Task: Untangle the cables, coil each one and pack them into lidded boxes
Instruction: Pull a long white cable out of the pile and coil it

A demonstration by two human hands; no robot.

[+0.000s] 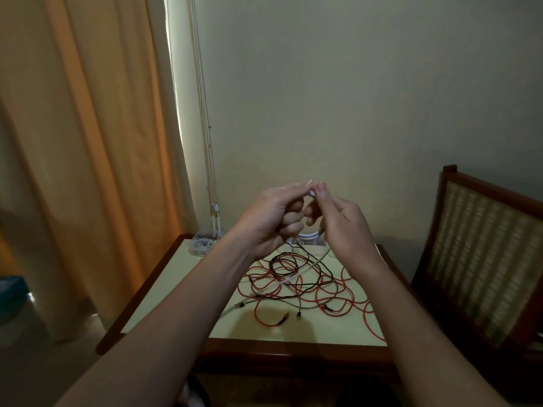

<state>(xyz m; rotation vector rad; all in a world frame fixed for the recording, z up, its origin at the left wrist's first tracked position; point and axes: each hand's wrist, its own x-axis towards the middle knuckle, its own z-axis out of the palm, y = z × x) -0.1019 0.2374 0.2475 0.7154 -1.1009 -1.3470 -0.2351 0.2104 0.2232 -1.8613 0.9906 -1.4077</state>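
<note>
Our forearms reach over the near edge of the worktop (164, 301), and both hands are raised above its far half. Our left hand (271, 218) and right hand (343, 224) meet at the fingertips. The thumb and first fingers (321, 189) of each pinch the end of a white cable (312, 193), and the other fingers are curled in. From there the white cable drops to the worktop and runs into the tangle.

We see a clear box (201, 245) in the far left corner with a thin white lead coiled inside; we cannot tell whether its lid is on. A second clear tub (308, 237) sits at the far edge behind our hands, mostly hidden, with a thick white coil in it.

The tangle fills the middle and right of the worktop: a red cable (349, 292) in wide loops reaching the right edge, a black cable (282, 264) and a grey cable (282, 302) across it. A chair (482, 259) stands just beside the right edge, and a curtain (88, 142) hangs near the left edge.
</note>
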